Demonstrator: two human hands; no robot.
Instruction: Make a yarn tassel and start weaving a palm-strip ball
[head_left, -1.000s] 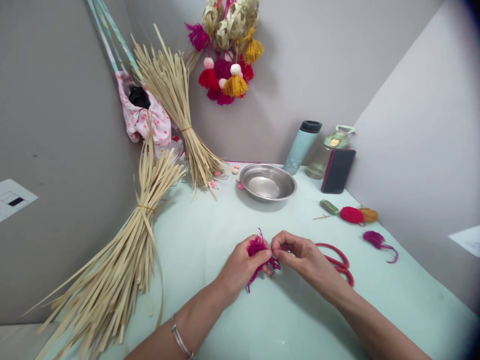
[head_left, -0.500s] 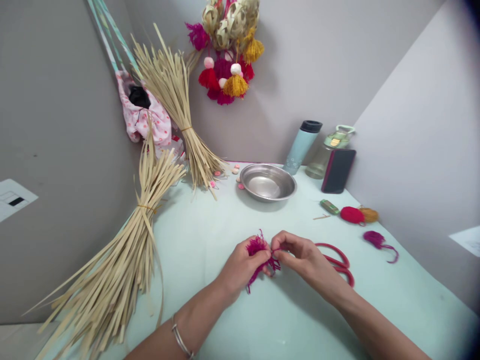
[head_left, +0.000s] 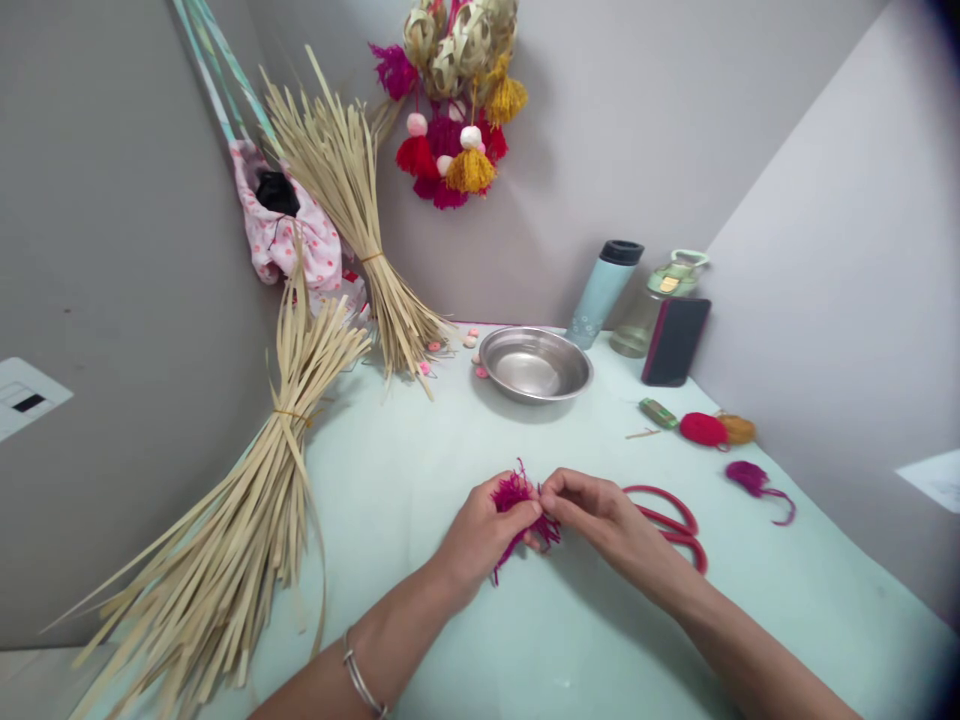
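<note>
A frayed magenta yarn tassel (head_left: 513, 492) is pinched in my left hand (head_left: 491, 525), its loose strands sticking out above and below the thumb. My right hand (head_left: 589, 503) meets it from the right, thumb and forefinger pressed together at the tassel's edge by my left thumb. Whatever bit of yarn lies between those right fingertips is too small to see clearly. Red-handled scissors (head_left: 686, 525) lie on the table behind my right hand, which hides their blades.
Bundled straw strips (head_left: 289, 430) spread along the left. At the back stand a metal bowl (head_left: 536, 390), a blue tumbler (head_left: 604, 295), a green bottle (head_left: 634, 335) and a phone (head_left: 676, 342). Red yarn (head_left: 703, 429) and magenta yarn (head_left: 744, 477) lie right. Tasselled ornaments (head_left: 471, 170) hang above.
My right fingers have shifted slightly at the tassel's edge, closing nearer to my left thumb. My left hand keeps its grip on the tassel.
</note>
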